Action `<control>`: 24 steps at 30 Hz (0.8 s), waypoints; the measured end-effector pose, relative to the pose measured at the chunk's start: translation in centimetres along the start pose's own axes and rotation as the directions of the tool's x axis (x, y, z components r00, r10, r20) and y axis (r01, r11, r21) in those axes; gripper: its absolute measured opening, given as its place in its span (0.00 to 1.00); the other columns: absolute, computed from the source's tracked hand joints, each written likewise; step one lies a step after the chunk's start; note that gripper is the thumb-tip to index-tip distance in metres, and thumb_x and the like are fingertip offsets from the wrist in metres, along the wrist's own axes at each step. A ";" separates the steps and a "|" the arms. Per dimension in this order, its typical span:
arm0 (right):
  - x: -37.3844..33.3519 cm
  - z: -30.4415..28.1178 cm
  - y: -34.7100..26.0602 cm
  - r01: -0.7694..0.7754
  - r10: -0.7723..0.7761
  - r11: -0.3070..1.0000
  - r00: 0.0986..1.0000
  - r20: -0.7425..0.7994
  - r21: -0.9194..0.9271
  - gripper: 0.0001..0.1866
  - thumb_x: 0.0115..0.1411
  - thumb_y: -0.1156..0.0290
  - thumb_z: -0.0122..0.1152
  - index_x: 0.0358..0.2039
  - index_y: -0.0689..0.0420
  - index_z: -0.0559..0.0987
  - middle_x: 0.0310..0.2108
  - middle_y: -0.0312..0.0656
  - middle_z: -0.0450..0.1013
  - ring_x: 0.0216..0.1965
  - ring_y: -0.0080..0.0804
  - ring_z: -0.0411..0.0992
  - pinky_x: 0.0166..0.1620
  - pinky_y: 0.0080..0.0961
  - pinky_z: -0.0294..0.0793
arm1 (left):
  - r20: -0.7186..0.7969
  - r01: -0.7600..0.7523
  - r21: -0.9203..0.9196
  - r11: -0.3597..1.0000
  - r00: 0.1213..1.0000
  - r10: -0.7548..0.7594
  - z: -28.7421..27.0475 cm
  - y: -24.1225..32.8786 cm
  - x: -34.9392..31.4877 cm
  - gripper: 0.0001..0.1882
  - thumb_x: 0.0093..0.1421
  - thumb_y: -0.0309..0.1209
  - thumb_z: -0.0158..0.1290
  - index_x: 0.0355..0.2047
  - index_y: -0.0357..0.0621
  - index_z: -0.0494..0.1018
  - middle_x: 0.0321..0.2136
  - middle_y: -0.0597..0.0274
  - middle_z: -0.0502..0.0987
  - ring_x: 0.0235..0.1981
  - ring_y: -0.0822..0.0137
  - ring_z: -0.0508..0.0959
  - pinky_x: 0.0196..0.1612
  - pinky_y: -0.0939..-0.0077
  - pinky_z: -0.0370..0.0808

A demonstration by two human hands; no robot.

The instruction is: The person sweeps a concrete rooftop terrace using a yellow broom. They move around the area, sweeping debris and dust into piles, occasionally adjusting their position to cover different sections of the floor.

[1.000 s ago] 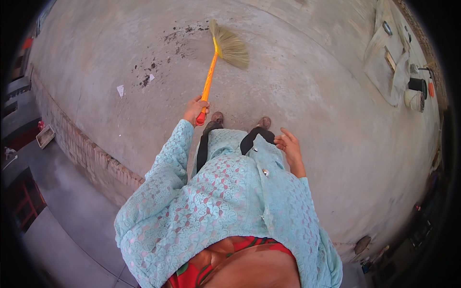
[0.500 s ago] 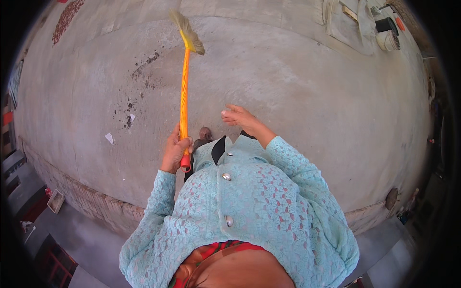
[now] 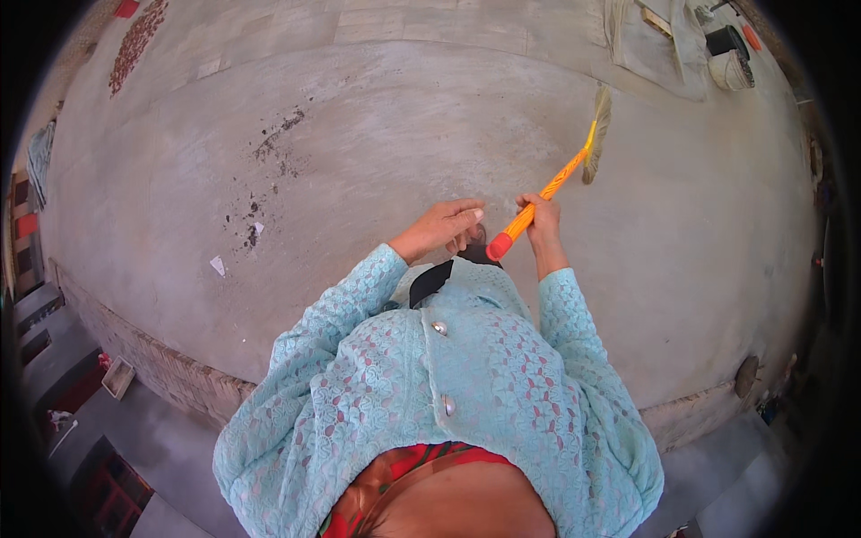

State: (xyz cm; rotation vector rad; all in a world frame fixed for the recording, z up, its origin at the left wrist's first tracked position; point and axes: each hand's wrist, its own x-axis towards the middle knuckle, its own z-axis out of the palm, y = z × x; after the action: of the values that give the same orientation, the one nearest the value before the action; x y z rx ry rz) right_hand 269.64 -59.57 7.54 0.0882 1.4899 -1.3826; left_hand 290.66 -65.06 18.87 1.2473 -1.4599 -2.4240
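A broom (image 3: pixel 565 175) with an orange, wood-patterned handle, a red end cap and pale bristles (image 3: pixel 598 139) slants up and to the right. My right hand (image 3: pixel 544 221) is wrapped round its handle a little above the red cap. Just left of the cap hovers my left hand (image 3: pixel 441 228), its fingers stretched loosely toward the broom with nothing in them. Dark crumbs of dirt (image 3: pixel 240 215) lie scattered on the grey concrete floor (image 3: pixel 377 152), left of both hands. Two white scraps of paper (image 3: pixel 218 265) are among or beside them.
A low ledge (image 3: pixel 179 372) runs along the near left. At the far right stand a pale bucket (image 3: pixel 731 71), a dark bucket (image 3: pixel 725 40) and a grey sheet (image 3: pixel 659 54). Small reddish-brown pieces (image 3: pixel 137 45) are spread at the far left. A shallow box (image 3: pixel 117 377) lies beyond the ledge.
The broom has passed from my left hand to my right and swung over to the right. My left hand has let go and moved toward the middle.
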 end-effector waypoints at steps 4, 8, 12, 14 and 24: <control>5.8 -7.6 -4.8 -0.168 0.168 0.985 0.986 0.013 -0.045 0.03 0.42 0.81 0.48 0.19 0.62 0.65 0.14 0.40 0.62 0.13 0.27 0.62 0.17 0.23 0.64 | -0.137 0.021 0.059 0.998 0.990 -0.013 -2.2 -2.4 -0.6 0.24 0.54 0.39 0.42 0.49 0.40 0.58 0.26 0.62 0.69 0.19 0.77 0.68 0.21 0.84 0.67; 9.6 -8.5 -7.0 -0.387 0.388 0.921 0.916 0.104 -0.033 0.01 0.43 0.79 0.47 0.18 0.61 0.65 0.14 0.40 0.62 0.12 0.26 0.61 0.17 0.21 0.62 | -0.420 0.130 0.015 0.991 0.900 -0.111 -4.9 -7.8 -3.5 0.24 0.50 0.34 0.45 0.47 0.37 0.59 0.23 0.60 0.69 0.15 0.75 0.68 0.17 0.82 0.65; 11.7 -3.7 -5.2 -0.432 0.493 0.866 0.822 0.284 -0.251 0.03 0.42 0.77 0.48 0.16 0.61 0.65 0.13 0.40 0.62 0.12 0.26 0.61 0.16 0.20 0.62 | -0.673 0.376 0.045 0.925 0.696 -0.250 -7.1 -13.6 -8.0 0.22 0.49 0.33 0.45 0.45 0.38 0.61 0.22 0.60 0.69 0.16 0.73 0.69 0.16 0.81 0.66; 10.8 0.7 -3.5 -0.394 0.524 0.837 0.777 0.349 -0.379 0.04 0.41 0.79 0.49 0.18 0.61 0.64 0.13 0.40 0.62 0.11 0.25 0.61 0.15 0.18 0.62 | -0.731 0.456 -0.106 0.884 0.567 -0.380 -7.3 -16.3 -10.6 0.22 0.49 0.33 0.45 0.45 0.39 0.61 0.21 0.59 0.69 0.16 0.71 0.69 0.16 0.80 0.67; 9.1 14.9 -5.0 -0.339 0.562 0.827 0.519 0.644 -0.449 0.11 0.40 0.81 0.51 0.26 0.60 0.63 0.17 0.38 0.62 0.12 0.22 0.60 0.14 0.17 0.60 | -0.578 0.487 -0.484 0.727 0.446 -0.683 -6.4 -27.9 -13.2 0.16 0.50 0.32 0.43 0.39 0.41 0.67 0.20 0.57 0.70 0.15 0.68 0.71 0.14 0.73 0.69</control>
State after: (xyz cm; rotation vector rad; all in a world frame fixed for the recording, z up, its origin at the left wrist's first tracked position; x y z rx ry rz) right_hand 271.41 -77.60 7.93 -0.2425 0.8092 -0.6106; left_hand 313.27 -48.72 4.21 2.5691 -0.4746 -1.7985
